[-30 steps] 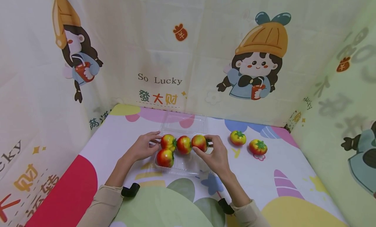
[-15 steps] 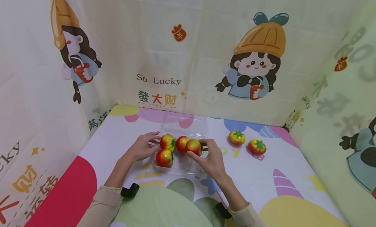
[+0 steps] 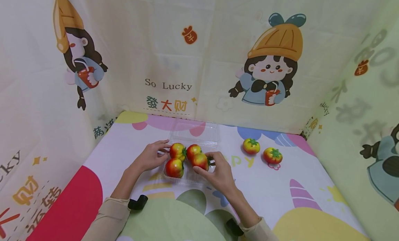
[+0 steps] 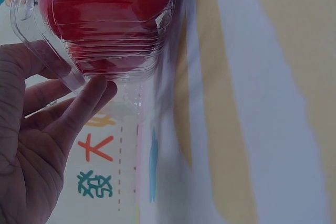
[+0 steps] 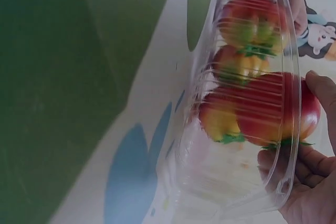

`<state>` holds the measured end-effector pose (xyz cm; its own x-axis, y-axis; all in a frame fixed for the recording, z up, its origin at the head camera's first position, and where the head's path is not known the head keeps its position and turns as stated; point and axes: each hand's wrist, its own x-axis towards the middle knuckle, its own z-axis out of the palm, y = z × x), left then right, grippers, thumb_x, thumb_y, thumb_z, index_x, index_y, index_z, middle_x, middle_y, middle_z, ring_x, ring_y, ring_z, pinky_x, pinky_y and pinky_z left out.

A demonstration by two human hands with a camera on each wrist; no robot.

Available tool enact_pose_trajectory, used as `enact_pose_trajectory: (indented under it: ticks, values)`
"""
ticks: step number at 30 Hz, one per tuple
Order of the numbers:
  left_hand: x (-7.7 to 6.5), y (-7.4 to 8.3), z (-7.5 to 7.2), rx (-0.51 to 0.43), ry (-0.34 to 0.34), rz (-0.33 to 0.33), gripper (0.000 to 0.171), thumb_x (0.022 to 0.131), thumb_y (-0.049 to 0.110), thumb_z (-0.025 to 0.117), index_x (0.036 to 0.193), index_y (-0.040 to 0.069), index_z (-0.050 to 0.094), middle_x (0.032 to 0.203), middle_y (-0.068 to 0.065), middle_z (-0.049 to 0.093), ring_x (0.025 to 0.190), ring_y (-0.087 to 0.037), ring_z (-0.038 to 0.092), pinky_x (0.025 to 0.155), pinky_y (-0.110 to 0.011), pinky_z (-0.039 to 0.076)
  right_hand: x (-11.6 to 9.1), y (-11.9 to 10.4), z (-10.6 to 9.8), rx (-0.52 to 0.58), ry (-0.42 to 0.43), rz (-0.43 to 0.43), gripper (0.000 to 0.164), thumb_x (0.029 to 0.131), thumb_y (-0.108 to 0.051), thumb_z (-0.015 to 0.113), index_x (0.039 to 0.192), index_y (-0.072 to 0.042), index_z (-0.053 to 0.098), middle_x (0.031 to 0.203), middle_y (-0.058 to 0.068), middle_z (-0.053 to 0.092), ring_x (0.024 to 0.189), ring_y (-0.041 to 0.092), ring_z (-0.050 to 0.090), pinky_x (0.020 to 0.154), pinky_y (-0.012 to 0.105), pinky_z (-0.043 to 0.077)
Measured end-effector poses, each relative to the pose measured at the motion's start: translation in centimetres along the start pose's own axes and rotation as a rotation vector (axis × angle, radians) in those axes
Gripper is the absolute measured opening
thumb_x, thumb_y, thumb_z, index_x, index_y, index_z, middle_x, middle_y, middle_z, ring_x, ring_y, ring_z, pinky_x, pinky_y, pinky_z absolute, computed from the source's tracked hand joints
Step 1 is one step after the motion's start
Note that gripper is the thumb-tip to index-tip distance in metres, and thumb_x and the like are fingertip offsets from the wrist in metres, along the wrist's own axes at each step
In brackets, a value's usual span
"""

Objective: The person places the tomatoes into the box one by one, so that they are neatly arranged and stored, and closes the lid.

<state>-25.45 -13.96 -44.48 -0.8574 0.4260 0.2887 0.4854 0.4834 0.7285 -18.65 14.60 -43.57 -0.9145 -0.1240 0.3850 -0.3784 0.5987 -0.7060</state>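
Note:
A clear plastic box (image 3: pixel 190 180) lies with its hinged lid (image 3: pixel 193 132) open toward the back. My left hand (image 3: pixel 151 156) holds the box's left edge; in the left wrist view its fingers (image 4: pixel 94 90) meet the rim and ribbed wall. Between thumb and fingers, my right hand (image 3: pixel 219 171) grips a red-and-yellow fruit (image 3: pixel 199 161) with a green leafy top, over the box's right half. Two like fruits, one at the back left (image 3: pixel 177 151) and one at the front left (image 3: pixel 174 167), sit inside. A third (image 3: pixel 194 151) stands behind the gripped one, partly hidden.
Two more such fruits, a yellower one (image 3: pixel 251 146) and a redder one (image 3: pixel 272 155), lie on the patterned tablecloth (image 3: pixel 255 196) right of the box. Printed cloth walls (image 3: pixel 212 61) enclose the table at the back and both sides.
My right hand has carried its fruit leftward and toward me, from beside the back middle fruit to in front of it. My left hand stays at the box edge.

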Motion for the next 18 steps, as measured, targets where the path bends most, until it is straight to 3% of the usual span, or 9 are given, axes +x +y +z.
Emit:
enact_pose_trajectory:
  ticks: [11, 18]
  values:
    - [0.0, -0.1, 0.0, 0.001, 0.008, 0.01, 0.036, 0.092, 0.003, 0.067, 0.126, -0.009, 0.067, 0.144, -0.032, 0.053, 0.1, -0.033, 0.074, 0.085, -0.043, 0.062, -0.4, -0.5, 0.5, -0.032, -0.06, 0.036, 0.052, 0.081, -0.039, 0.086, 0.117, -0.01, 0.062, 0.11, 0.003, 0.063, 0.096, 0.017, 0.062, 0.081, 0.038, 0.063]
    - [0.1, -0.1, 0.1, 0.008, 0.009, 0.01, 0.036, 0.092, 0.004, 0.067, 0.126, -0.009, 0.067, 0.144, -0.031, 0.053, 0.1, -0.033, 0.074, 0.085, -0.043, 0.062, -0.4, -1.1, 0.9, -0.031, -0.1, 0.093, 0.052, 0.082, -0.04, 0.085, 0.116, -0.01, 0.061, 0.109, 0.003, 0.062, 0.092, 0.017, 0.061, 0.08, 0.04, 0.063]
